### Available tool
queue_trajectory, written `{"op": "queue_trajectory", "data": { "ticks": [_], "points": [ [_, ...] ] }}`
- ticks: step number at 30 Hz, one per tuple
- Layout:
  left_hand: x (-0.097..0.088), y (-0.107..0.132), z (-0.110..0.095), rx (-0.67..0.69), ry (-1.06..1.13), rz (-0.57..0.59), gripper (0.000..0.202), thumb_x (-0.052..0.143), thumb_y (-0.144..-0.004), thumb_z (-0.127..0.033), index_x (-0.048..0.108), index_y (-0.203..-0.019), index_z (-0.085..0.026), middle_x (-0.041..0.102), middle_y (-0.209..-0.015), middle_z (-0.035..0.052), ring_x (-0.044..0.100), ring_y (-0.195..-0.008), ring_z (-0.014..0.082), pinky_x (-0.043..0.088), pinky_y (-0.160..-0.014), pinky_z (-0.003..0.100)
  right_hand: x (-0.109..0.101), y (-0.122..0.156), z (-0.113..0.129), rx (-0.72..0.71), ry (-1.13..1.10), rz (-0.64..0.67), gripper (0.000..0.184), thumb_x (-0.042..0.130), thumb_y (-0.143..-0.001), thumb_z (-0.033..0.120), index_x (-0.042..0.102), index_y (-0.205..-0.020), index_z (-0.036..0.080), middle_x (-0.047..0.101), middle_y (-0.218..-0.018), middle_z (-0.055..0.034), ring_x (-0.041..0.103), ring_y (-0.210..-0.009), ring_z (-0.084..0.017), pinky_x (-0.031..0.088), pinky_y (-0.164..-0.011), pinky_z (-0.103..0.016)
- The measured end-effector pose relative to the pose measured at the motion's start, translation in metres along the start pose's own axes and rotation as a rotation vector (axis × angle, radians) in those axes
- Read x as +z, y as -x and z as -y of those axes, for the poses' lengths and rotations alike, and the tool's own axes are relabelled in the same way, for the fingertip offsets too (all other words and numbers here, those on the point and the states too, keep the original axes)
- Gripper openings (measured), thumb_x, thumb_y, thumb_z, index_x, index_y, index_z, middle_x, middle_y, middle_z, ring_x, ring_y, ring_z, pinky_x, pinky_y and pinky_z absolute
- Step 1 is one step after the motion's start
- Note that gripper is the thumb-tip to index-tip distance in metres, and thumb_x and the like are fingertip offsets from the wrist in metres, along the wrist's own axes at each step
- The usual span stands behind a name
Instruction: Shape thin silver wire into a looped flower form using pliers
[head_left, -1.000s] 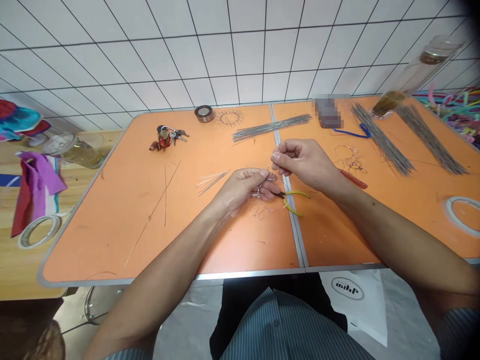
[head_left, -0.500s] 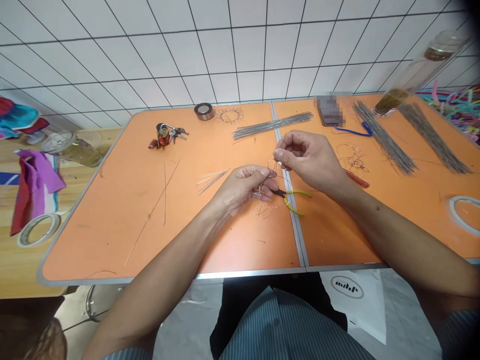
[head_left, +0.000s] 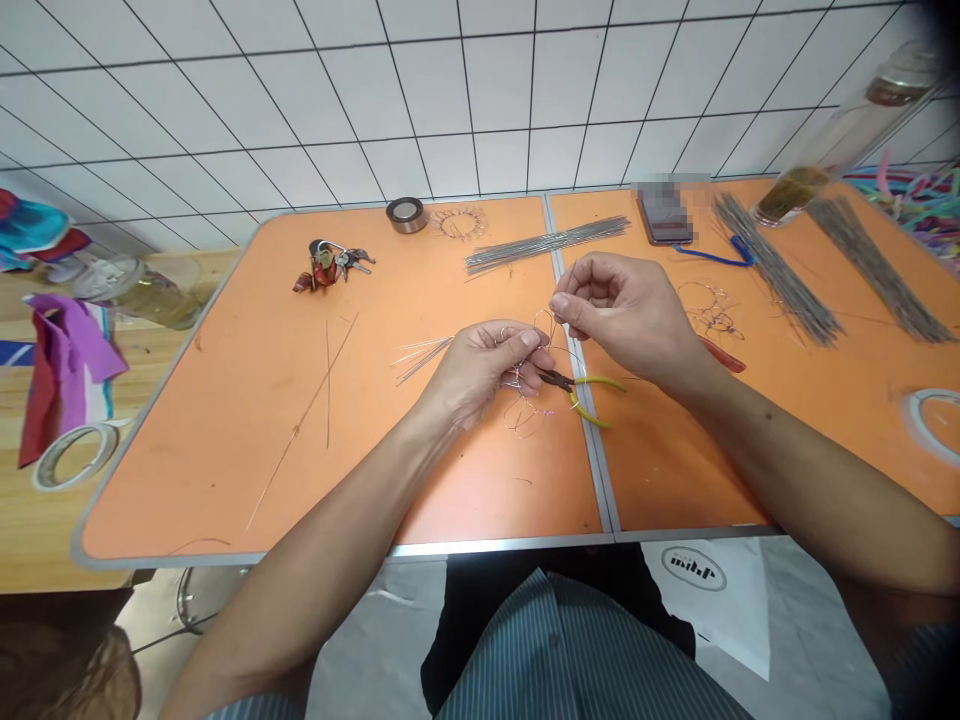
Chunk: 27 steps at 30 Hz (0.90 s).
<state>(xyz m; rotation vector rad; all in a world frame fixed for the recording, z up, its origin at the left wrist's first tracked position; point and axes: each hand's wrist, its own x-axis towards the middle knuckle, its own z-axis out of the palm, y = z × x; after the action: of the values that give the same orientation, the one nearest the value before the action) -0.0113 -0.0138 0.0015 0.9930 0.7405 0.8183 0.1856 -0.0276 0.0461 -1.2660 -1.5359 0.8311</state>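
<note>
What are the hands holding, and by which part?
The left hand holds a thin, silvery, looped wire piece by the part under its thumb. The right hand seems to pinch a fine metal strand; where is too small to tell.

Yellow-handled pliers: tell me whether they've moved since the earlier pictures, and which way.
No. The yellow-handled pliers lie across the metal seam at the same spot and angle as before, with no visible shift either way.

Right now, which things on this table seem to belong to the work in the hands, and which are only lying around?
Probably for the work:
bent wire at the left hand
yellow-handled pliers
middle wire bundle

Probably only lying around:
keys
glass bottle
</note>
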Motion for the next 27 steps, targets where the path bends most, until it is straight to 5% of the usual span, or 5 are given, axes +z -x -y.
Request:
{"op": "queue_trajectory", "data": {
  "ticks": [27],
  "points": [
    [0.0044,0.0028,-0.0033,0.016,-0.139,0.023,0.012,0.08,-0.085,-0.026,0.08,-0.092,-0.015,0.068,-0.063,-0.0003,0.059,-0.05,0.0096,0.048,-0.05,0.021,0.0041,0.001,-0.0007,-0.016,-0.022,-0.018,0.019,0.082,-0.092,0.021,0.067,-0.081,0.023,0.068,-0.076,-0.0002,0.065,-0.071,-0.016,0.054,-0.066,-0.032]
  ]
}}
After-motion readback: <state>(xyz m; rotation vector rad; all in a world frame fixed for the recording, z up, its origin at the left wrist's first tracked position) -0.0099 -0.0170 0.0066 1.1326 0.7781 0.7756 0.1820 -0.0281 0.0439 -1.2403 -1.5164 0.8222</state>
